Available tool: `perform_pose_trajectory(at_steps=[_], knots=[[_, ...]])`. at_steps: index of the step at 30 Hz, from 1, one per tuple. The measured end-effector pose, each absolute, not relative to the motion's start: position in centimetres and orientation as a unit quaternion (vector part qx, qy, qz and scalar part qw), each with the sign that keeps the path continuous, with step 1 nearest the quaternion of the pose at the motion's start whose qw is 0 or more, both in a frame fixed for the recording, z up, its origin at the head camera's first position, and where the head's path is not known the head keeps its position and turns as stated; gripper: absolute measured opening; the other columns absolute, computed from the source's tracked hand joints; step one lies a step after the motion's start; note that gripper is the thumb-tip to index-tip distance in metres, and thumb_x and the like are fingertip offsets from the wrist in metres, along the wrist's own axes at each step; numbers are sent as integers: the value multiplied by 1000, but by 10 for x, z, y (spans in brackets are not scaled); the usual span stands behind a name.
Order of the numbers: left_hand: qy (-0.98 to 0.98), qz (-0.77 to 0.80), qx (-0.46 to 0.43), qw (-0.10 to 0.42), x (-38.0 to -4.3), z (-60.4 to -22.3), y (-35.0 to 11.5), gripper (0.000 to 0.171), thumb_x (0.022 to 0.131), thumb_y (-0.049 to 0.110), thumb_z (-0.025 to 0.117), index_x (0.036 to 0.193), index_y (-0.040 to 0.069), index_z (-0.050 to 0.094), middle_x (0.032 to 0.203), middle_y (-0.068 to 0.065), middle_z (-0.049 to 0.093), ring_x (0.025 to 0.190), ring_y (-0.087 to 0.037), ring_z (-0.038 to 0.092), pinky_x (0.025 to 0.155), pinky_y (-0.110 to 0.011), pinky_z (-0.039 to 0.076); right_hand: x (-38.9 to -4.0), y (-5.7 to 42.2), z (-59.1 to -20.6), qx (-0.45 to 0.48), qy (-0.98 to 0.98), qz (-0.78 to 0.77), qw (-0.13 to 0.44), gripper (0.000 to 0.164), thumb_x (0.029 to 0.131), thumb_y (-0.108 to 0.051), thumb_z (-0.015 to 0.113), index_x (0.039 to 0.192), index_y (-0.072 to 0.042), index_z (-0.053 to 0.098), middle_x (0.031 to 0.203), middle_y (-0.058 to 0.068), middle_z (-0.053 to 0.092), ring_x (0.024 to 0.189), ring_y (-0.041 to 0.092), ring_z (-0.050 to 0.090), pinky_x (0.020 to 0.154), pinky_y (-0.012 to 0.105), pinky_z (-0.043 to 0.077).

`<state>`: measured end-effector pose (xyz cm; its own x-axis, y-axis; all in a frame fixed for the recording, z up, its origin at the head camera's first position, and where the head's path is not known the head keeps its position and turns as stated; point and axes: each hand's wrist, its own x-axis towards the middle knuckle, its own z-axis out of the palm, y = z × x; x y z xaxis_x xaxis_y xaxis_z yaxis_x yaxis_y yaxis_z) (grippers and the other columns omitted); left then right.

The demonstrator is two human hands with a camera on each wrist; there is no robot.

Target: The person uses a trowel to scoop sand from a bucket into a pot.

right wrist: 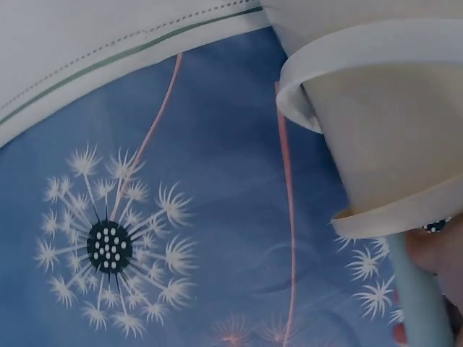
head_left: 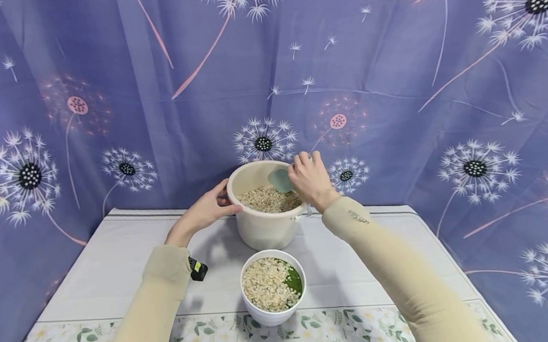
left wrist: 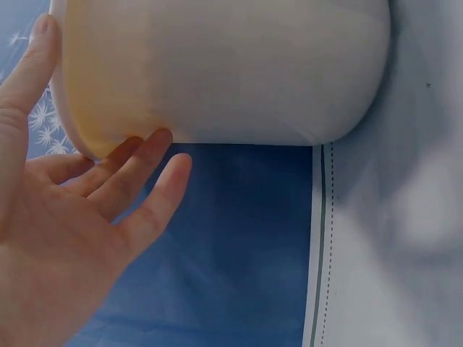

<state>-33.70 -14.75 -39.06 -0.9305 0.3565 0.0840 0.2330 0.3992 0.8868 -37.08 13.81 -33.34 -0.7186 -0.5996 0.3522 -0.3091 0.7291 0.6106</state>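
Observation:
A cream bucket point(head_left: 268, 230), partly filled with pale flakes or grains point(head_left: 269, 199), stands at the back of the table. My left hand point(head_left: 204, 208) rests against its left side, fingers spread along the wall and thumb near the rim; the left wrist view shows this hand point(left wrist: 87, 217) from the palm side. Over the right rim, my right hand point(head_left: 310, 179) grips a blue-green scoop point(head_left: 280, 180), its blade inside the bucket above the grains. Its handle point(right wrist: 418, 296) shows in the right wrist view, partly hidden by the fingers.
In front of the bucket sits a smaller white pot point(head_left: 272, 318) holding similar pale flakes, with a green patch at its right. The bucket's white carrying handle point(right wrist: 362, 43) hangs at its side. A blue dandelion-print curtain point(head_left: 192, 118) hangs close behind the white tablecloth point(head_left: 130, 241).

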Motion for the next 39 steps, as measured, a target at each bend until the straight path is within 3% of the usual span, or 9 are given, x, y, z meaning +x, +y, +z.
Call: perform_pose_trajectory(at_steps=[4,7,12,15,19,23,33,39], knots=[[834,520,179,56,-336,-391,-147,99,85,32,78,158,14,13,135,-22,52,119,-33,54,93,-43,51,-374,141,-334,269,-868,-283,306,40,79,-29,77,111,-7,67,104,13,57,101,30,44,87,46,37],[834,520,178,52,-336,-391,-147,100,85,32,78,158,13,13,134,-20,53,119,-33,55,92,-42,51,-376,143,-335,276,-863,-282,314,37,83,-31,72,112,-8,67,105,13,57,103,30,44,87,46,37],[834,519,179,49,-336,-392,-148,101,85,33,79,158,10,13,135,-21,52,119,-33,54,93,-43,50,-377,145,-338,281,-873,-264,298,38,82,-29,73,113,-7,68,104,13,58,100,29,45,87,46,38],[834,520,177,49,-336,-392,-148,102,85,33,78,158,9,12,137,-22,51,120,-33,54,94,-43,50,-378,144,-338,279,-886,-239,281,29,83,-23,72,106,-7,70,98,12,58,95,28,45,84,46,38],[830,525,179,49,-336,-394,-149,100,86,31,78,158,9,11,138,-24,49,121,-34,53,94,-43,50,-377,142,-338,275,-907,-201,249,19,87,-24,70,98,-9,72,91,9,59,89,27,46,80,45,39],[823,534,187,50,-337,-395,-149,98,88,26,76,158,8,11,139,-27,47,121,-37,52,94,-45,49,-377,141,-336,262,-927,-174,205,28,89,-36,72,102,-11,73,91,8,61,89,26,48,80,43,40],[822,534,193,40,-337,-397,-148,95,88,24,76,158,11,13,136,-26,50,118,-34,55,92,-42,51,-377,141,-327,256,-958,-79,102,12,88,-26,73,97,-18,75,92,4,66,91,25,54,77,42,42],[820,537,195,39,-337,-397,-148,95,88,25,76,158,12,14,133,-25,52,116,-33,56,90,-40,51,-378,148,-317,264,-964,-11,34,7,87,-20,72,92,-20,77,85,0,69,76,21,60,72,41,49]])
